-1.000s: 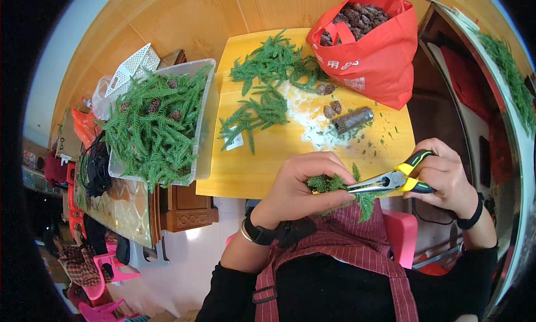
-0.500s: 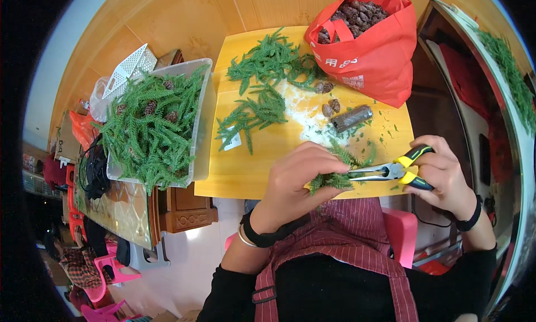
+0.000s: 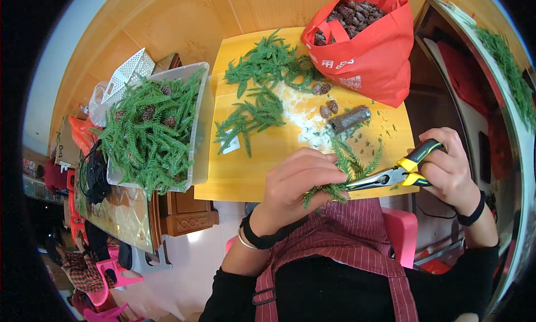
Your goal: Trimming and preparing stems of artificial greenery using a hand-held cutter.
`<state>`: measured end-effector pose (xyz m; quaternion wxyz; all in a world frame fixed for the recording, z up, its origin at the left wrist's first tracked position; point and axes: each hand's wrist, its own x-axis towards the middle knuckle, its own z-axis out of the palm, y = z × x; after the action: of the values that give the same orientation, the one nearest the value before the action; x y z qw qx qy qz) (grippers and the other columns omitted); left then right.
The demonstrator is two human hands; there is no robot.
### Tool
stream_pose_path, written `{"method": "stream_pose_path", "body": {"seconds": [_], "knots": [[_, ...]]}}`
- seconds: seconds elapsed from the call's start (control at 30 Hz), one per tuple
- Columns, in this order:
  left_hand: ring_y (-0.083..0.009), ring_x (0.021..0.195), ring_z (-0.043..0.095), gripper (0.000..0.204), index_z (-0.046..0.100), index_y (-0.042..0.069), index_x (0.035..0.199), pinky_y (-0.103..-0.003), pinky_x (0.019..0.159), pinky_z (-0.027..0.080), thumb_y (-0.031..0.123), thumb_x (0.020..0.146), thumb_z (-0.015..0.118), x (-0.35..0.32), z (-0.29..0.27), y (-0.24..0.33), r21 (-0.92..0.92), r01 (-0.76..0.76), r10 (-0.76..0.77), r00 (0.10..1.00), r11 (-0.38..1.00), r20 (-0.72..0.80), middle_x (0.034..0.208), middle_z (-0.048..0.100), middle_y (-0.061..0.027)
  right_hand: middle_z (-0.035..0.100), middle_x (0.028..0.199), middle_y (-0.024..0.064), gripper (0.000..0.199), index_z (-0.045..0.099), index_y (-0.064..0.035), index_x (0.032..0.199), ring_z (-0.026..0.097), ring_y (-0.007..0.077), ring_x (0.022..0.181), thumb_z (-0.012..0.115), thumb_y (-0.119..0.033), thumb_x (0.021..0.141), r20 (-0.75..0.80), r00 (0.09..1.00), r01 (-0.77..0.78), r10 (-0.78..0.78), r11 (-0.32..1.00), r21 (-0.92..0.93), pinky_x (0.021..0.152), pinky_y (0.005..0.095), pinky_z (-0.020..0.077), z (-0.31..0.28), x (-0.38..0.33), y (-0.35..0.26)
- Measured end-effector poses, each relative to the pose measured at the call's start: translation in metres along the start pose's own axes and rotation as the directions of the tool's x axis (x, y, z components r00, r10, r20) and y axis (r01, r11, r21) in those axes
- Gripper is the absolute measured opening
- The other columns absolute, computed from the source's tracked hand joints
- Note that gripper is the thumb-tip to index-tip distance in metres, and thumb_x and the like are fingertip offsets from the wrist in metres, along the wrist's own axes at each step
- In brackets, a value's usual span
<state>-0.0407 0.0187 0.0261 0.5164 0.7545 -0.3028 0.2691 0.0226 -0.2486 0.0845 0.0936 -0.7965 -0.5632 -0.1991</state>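
Near the front edge of the yellow table (image 3: 245,182), my left hand (image 3: 298,182) pinches a green pine sprig (image 3: 352,160). Its needled tips fan out above and below my fingers. My right hand (image 3: 449,171) grips long-nose pliers (image 3: 391,176) with yellow and black handles. The jaws' tips meet the sprig beside my left fingertips; whether they clamp a stem or wire is too small to tell. Beyond my hands lie a dark cylindrical roll (image 3: 350,119) and a few small pine cones (image 3: 329,107). More loose green sprigs (image 3: 262,59) lie at the table's far left.
A red bag (image 3: 368,59) full of pine cones stands at the back right. Left of the table, a clear plastic bin (image 3: 202,115) holds green branches with cones. White powder (image 3: 312,133) and clippings cover the table's middle. A person (image 3: 84,269) sits far left.
The pliers' handles have tilted upward and a little to the right, their tips still at the sprig. The sprig's fronds now spread wider above my left fingers.
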Motion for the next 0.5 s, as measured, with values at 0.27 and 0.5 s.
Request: {"method": "stream_pose_path", "body": {"seconds": [0.27,0.5], "knots": [[-0.0237,0.073,0.06,0.029,0.065,0.002,0.083,-0.033,0.069,0.046,0.005,0.057,0.077,-0.001,0.0,-0.005,-0.215,0.156,-0.138,0.986,0.964,0.097,0.076,0.064,-0.0079,0.053,0.073,0.0077,0.021,0.047,-0.004,0.061,0.054,0.0299,0.086,0.06,-0.019,0.055,0.035,0.999,0.016,-0.018,0.998,0.069,0.069,0.0408,0.0439,-0.009,0.012,0.001],[-0.0201,0.074,0.058,0.026,0.064,0.003,0.086,-0.029,0.066,0.044,0.002,0.063,0.075,-0.004,0.0,-0.009,-0.417,0.277,-0.21,0.957,0.866,0.2,0.079,0.062,-0.0073,0.048,0.067,0.0068,0.025,0.047,-0.0046,0.061,0.054,0.0292,0.081,0.062,-0.023,0.056,0.073,0.996,0.034,-0.045,0.989,0.147,0.064,0.0384,0.0437,-0.003,0.009,0.007]]}}
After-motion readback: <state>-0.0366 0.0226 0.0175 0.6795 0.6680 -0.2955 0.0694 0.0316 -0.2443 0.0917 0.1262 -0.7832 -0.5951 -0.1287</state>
